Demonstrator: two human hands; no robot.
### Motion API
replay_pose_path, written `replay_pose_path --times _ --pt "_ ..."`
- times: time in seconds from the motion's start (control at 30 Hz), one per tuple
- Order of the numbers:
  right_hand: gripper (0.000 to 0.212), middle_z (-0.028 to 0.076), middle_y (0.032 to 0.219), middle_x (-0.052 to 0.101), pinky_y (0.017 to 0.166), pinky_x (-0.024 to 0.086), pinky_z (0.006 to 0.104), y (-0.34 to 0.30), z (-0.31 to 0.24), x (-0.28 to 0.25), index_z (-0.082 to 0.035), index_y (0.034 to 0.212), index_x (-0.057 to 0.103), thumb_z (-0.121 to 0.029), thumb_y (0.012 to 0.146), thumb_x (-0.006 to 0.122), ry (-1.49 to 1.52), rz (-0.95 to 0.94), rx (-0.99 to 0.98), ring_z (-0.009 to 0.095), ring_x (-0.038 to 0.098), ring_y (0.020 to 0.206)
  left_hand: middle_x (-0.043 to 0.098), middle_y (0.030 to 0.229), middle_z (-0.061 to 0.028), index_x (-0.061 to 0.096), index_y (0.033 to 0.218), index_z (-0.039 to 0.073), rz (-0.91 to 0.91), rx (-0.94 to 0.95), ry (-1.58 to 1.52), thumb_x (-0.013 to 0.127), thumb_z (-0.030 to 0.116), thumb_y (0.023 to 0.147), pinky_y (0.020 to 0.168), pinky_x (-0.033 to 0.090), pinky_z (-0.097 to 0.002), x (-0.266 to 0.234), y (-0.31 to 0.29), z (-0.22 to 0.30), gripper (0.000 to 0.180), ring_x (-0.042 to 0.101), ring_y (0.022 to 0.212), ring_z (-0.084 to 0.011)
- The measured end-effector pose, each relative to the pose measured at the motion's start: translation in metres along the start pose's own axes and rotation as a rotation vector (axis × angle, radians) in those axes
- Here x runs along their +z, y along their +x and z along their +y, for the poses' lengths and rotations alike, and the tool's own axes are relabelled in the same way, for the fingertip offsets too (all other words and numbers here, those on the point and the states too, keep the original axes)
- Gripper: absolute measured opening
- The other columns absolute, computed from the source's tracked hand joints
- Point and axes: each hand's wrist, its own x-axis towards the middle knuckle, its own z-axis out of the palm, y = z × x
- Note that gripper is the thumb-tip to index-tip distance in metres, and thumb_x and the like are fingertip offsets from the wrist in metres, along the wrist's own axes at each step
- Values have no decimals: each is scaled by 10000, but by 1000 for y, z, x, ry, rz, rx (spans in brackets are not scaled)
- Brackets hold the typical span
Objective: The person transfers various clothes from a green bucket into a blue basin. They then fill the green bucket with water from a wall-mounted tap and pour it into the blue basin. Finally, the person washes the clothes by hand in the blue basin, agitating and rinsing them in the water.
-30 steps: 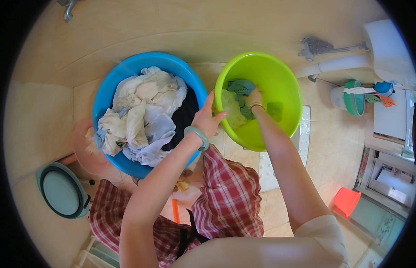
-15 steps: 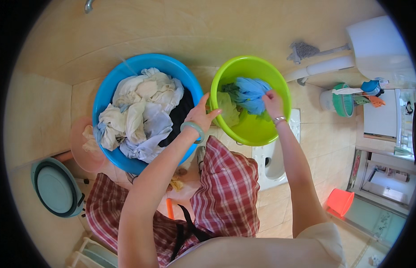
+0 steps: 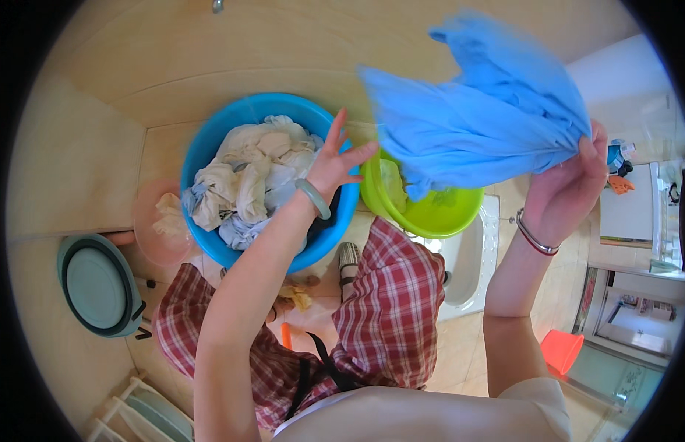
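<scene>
High on the right, my right hand (image 3: pixel 567 184) grips a bunched end of a light blue cloth garment (image 3: pixel 482 110), which fans out leftward in the air. Its free edges are blurred by motion. Below it stands a lime green basin (image 3: pixel 460 221), partly hidden by the cloth, with a pale green cloth (image 3: pixel 391 184) inside. My left hand (image 3: pixel 335 162) is raised with fingers spread, holding nothing, over the right rim of a large blue basin (image 3: pixel 217 140). White and cream laundry (image 3: pixel 243 177) is heaped in that basin.
A pink basin (image 3: pixel 147 228) with pale cloth sits left of the blue one. A grey-green folding basin (image 3: pixel 96 291) leans at the left wall. A white squat toilet (image 3: pixel 467 276) lies in the floor behind the green basin. An orange-red bin (image 3: pixel 562 352) stands at right.
My right hand has lifted the blue garment out of the green basin, up and to the right, and it has spread out. My left hand has let go of that basin's rim.
</scene>
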Motion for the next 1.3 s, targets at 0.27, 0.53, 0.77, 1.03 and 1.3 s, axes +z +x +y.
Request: replay_pose_path --times 0.27,0.53,0.77,1.03,1.3 --pt "124 -14 713 543 544 458 212 -24 94 81 -51 830 549 -85 799 664 -113 -327 348 65 534 609 503 1305 -122 388 1355 113 -397 -94 -863 364 494 948 1012 391 -415 -88 9 3 558 511 1167 -284" --pt "175 21 739 605 592 492 227 -74 205 51 -36 906 603 -205 886 565 -622 -984 758 75 585 666 330 1432 -144 412 1360 212 329 79 917 537 420 878 1029 330 -466 -125 15 -84 541 351 1297 -310" --pt "163 37 752 633 583 490 224 -52 230 -1 -25 941 628 -161 880 562 -469 -418 674 98 591 628 185 1511 -58 422 1346 340 -198 4 1809 513 355 886 1065 100 -615 -98 -8 -154 469 148 1393 -288" --pt "182 42 732 627 508 490 239 -40 265 -122 -22 930 632 -187 867 589 -660 -141 874 104 585 580 337 1443 -81 542 1242 296 -16 -138 1394 540 412 861 1038 161 -630 -46 20 -111 399 273 1348 -306" --pt "673 174 1203 548 593 572 341 -89 351 -209 -43 1254 495 -379 715 720 -1144 -661 1299 235 603 981 506 1261 -225 215 1425 113 -118 -95 772 550 479 854 892 444 -407 23 59 -93 757 565 1039 -388"
